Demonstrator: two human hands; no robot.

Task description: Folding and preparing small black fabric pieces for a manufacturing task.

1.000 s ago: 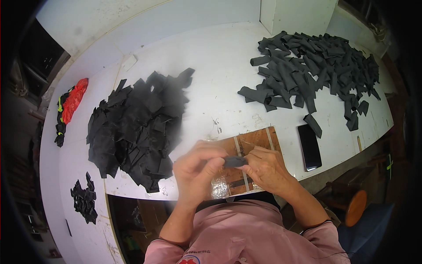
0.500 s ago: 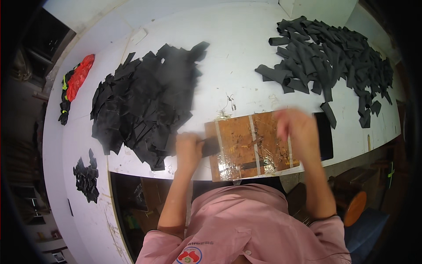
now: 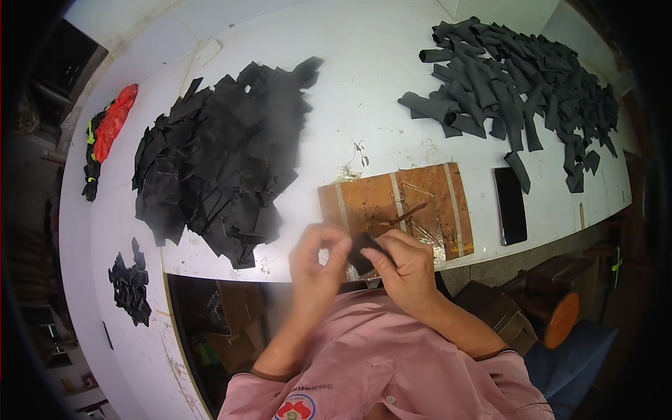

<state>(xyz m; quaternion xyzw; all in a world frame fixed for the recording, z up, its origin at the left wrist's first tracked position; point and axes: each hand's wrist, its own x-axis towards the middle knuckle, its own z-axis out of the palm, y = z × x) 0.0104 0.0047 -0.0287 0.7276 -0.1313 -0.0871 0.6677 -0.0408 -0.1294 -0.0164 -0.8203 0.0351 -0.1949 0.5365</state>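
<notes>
A small black fabric piece (image 3: 362, 253) is held up between my hands, over the near edge of a worn brown board (image 3: 364, 199). My right hand (image 3: 411, 269) pinches its right side between thumb and fingers. My left hand (image 3: 316, 257) is curled, with thumb and fingertips closed at the piece's left edge; their exact grip is partly hidden. A thin, dark brown strip-like thing (image 3: 407, 214) lies slanted on the board, among pale bands and shiny clear film. To the left spreads a large heap of flat black fabric pieces (image 3: 217, 161).
Dark, rolled or tube-like fabric pieces (image 3: 518, 84) are heaped at the far right. A black phone (image 3: 512, 206) lies right of the board. Farther left are a red plastic bag (image 3: 115, 122) and a small black heap (image 3: 130, 287). A stool (image 3: 562, 320) stands below the table's right side.
My left hand has come rightward from the heap's edge with a dark piece. My right hand has dropped from above the board toward it, and now pinches the black piece.
</notes>
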